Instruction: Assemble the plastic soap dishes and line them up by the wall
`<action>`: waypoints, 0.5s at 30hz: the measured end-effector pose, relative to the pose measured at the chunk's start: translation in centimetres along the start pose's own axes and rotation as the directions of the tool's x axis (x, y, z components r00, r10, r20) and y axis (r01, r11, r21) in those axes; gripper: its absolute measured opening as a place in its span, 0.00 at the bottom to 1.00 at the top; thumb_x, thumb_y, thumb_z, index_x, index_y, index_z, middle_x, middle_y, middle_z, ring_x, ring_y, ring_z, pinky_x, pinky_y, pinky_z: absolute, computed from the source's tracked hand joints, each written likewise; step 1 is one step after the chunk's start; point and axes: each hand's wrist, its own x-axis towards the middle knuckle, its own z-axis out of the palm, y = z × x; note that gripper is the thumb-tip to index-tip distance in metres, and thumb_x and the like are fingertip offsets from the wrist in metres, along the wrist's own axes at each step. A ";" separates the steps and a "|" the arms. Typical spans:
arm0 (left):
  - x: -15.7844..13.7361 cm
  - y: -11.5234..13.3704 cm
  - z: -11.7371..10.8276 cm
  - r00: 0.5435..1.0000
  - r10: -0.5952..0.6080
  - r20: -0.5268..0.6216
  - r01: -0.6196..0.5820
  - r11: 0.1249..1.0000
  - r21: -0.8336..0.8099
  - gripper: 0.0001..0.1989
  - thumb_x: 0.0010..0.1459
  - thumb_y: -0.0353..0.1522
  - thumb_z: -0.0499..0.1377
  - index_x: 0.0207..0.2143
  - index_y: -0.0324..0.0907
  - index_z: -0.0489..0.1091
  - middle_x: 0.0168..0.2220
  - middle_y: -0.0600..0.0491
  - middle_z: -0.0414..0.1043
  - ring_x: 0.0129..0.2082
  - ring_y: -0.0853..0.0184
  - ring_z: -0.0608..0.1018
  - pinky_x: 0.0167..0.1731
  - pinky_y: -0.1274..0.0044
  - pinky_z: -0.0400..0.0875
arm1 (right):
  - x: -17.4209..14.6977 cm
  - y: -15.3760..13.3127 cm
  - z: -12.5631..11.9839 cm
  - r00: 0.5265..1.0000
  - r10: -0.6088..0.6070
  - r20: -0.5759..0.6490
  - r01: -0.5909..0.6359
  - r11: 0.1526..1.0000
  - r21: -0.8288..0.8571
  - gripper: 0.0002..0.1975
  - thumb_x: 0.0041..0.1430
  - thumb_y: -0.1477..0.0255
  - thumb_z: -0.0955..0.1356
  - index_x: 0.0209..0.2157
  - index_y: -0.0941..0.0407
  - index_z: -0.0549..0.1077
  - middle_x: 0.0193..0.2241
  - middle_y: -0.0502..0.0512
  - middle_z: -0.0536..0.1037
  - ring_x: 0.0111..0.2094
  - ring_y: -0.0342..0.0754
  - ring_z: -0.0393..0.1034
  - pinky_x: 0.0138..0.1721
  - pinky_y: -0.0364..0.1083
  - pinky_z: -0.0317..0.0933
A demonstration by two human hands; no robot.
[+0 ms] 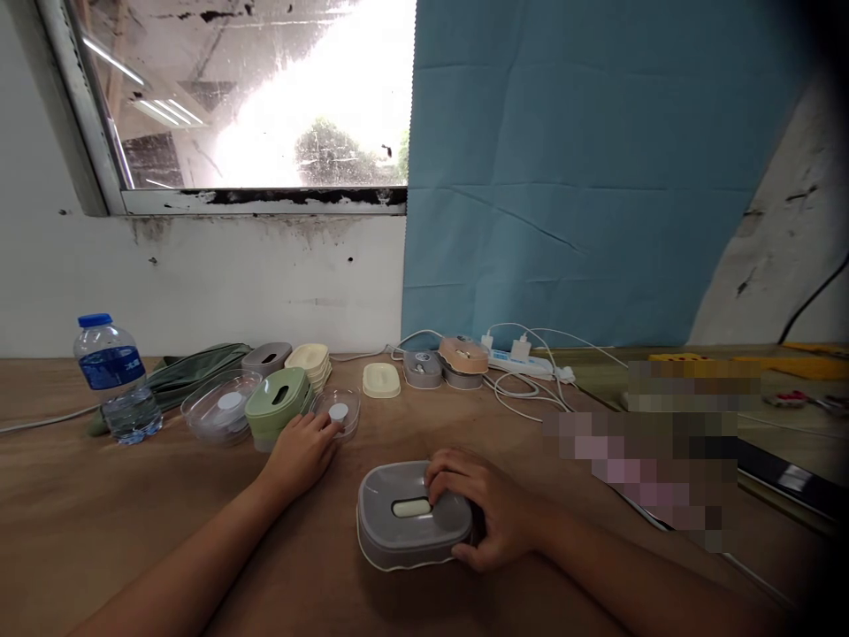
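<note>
My right hand [487, 509] grips the right side of a grey plastic box [391, 500] with a rounded lid. Its fingers lie over the top and the thumb is at the near side. A cream oval piece [412, 508] shows in the slot of that lid. Farther left, my left hand [302, 451] reaches forward with its fingers stretched out. Their tips touch the near rim of a small clear plastic cover [350, 402] with a white disc [338, 413] on it. Close by stand stacked green lids [275, 402]. The left thumb is hidden.
Left are a water bottle [116, 380], a larger clear cover [222, 411], a green bag [192, 372], and stacked cream lids [310, 358]. At the back lie a cream lid [381, 380], grey boxes [423, 370], an orange-brown lid [464, 356] and a power strip [523, 363] with cables.
</note>
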 end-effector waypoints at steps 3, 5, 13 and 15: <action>0.0 0.0 0.0 1.000 0.005 -0.010 -0.005 1.000 -0.012 0.12 0.60 0.32 0.47 0.40 0.44 0.68 0.36 0.50 0.69 0.34 0.63 0.70 0.35 0.72 0.61 | 0.0 0.0 0.0 1.000 0.002 0.003 -0.002 1.000 0.000 0.19 0.39 0.63 0.68 0.35 0.56 0.66 0.36 0.56 0.67 0.39 0.50 0.62 0.43 0.50 0.56; 0.0 0.0 -0.1 1.000 0.007 -0.014 -0.007 1.000 -0.023 0.12 0.60 0.33 0.47 0.40 0.44 0.69 0.36 0.50 0.69 0.34 0.63 0.70 0.35 0.72 0.62 | 0.0 0.0 0.0 1.000 0.003 0.004 -0.003 1.000 -0.003 0.18 0.39 0.63 0.68 0.35 0.55 0.66 0.37 0.56 0.67 0.39 0.50 0.62 0.43 0.50 0.56; 0.0 0.1 -0.1 1.000 0.002 -0.016 -0.003 1.000 -0.027 0.12 0.59 0.32 0.47 0.41 0.44 0.68 0.36 0.50 0.69 0.34 0.63 0.70 0.35 0.71 0.62 | 0.0 0.1 0.1 1.000 0.011 -0.008 -0.011 1.000 -0.013 0.18 0.39 0.63 0.68 0.34 0.56 0.66 0.36 0.55 0.67 0.39 0.50 0.62 0.43 0.49 0.56; 0.0 0.1 -0.2 1.000 -0.004 -0.016 0.003 1.000 -0.027 0.12 0.59 0.32 0.47 0.40 0.44 0.68 0.36 0.50 0.69 0.34 0.63 0.70 0.35 0.72 0.62 | 0.0 0.0 0.1 1.000 0.014 -0.018 -0.014 1.000 -0.015 0.18 0.39 0.63 0.68 0.34 0.56 0.67 0.36 0.55 0.67 0.39 0.50 0.63 0.43 0.50 0.56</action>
